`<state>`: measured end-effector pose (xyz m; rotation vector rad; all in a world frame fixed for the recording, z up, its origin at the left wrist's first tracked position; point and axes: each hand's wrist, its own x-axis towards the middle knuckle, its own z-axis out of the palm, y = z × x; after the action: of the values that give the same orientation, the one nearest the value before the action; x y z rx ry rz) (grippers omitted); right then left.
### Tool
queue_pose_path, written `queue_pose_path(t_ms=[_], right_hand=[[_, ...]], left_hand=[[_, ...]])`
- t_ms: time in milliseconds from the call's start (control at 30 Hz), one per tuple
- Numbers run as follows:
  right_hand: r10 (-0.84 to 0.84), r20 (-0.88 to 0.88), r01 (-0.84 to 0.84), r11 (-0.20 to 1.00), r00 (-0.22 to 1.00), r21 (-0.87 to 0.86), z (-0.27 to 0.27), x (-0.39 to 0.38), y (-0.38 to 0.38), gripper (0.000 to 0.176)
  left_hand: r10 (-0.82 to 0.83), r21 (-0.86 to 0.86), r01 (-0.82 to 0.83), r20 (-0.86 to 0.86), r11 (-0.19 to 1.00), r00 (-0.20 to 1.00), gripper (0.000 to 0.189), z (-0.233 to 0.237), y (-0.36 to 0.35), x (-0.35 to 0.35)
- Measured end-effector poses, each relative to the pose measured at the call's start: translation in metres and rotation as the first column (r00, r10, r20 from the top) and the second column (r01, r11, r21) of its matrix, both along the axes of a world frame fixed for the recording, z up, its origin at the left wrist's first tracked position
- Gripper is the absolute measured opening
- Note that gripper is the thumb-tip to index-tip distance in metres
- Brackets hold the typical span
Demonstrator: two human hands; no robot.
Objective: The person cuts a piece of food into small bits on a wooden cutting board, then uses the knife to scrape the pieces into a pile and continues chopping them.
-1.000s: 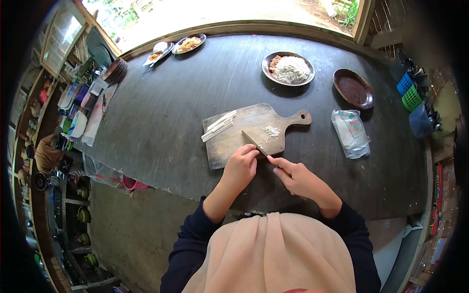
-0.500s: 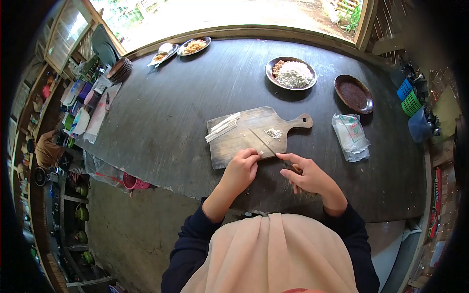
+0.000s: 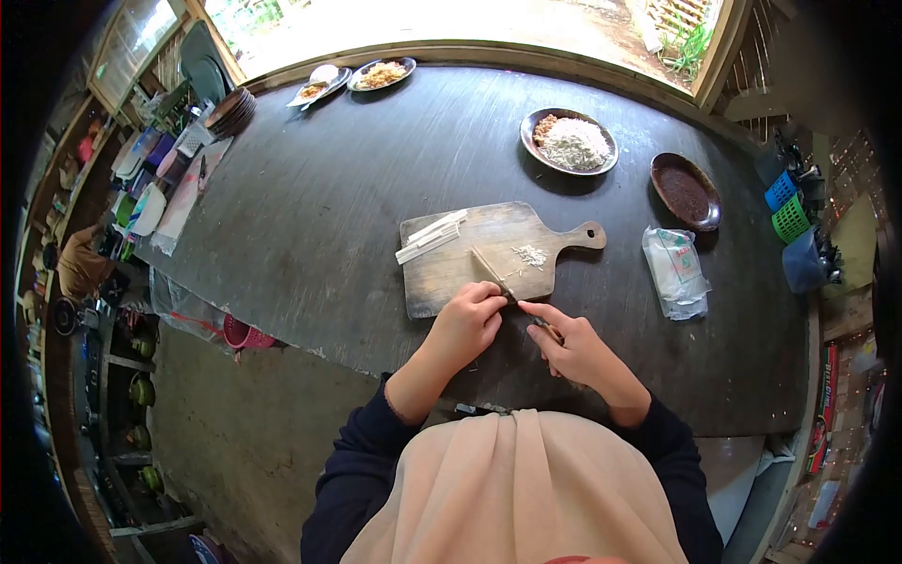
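My right hand (image 3: 581, 354) is closed around the handle of a knife (image 3: 490, 269), index finger along its back. The blade slants to the upper left across the near edge of a wooden cutting board (image 3: 451, 282). Beside the blade, my left hand (image 3: 470, 324) is closed in a pinch at that edge. Its fingertips hide most of what it holds; a pale end showed there earlier. Long white strips (image 3: 432, 237) lie at the board's upper left. Small chopped white pieces (image 3: 530, 256) form a little pile near the board's handle.
Behind the board stands a plate (image 3: 611, 167) of white pieces and brown bits. To the right are a dark stone mortar dish (image 3: 686, 191) and a plastic packet (image 3: 676, 273). Plates of food (image 3: 382, 74) sit at the far left, near stacked brown plates (image 3: 231, 113).
The knife has shifted left toward my left fingertips and its blade has turned. My right hand has moved slightly left with it. The pale end at my left fingers is now covered.
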<state>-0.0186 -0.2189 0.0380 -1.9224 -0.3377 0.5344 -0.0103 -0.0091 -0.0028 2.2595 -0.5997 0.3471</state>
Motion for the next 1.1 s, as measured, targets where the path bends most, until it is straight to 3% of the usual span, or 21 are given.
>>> queue_pose_path(t_ms=[167,567,1000,1100], right_hand=[[-0.009,0.105,0.013,0.999,0.994,-0.034,0.003,-0.0037,0.0013,0.034],[0.005,0.019,-0.005,1.0,1.0,-0.029,0.0033,-0.0044,-0.0004,0.035],[0.011,0.019,-0.01,0.999,1.0,-0.036,0.0022,-0.0059,0.0009,0.035],[0.023,0.084,-0.021,0.999,0.996,-0.031,-0.0022,-0.0058,0.0007,0.035]], left_hand=[[0.014,-0.004,-0.014,-0.009,1.0,1.0,0.018,-0.0011,-0.0011,-0.0007],[0.022,0.027,-0.022,-0.016,0.999,1.0,0.017,-0.0017,-0.0009,-0.0003],[0.017,0.023,-0.016,-0.039,1.0,0.999,0.017,-0.0032,0.0016,0.0002],[0.017,0.026,-0.016,-0.038,1.0,0.999,0.018,-0.0009,0.0017,0.0002]])
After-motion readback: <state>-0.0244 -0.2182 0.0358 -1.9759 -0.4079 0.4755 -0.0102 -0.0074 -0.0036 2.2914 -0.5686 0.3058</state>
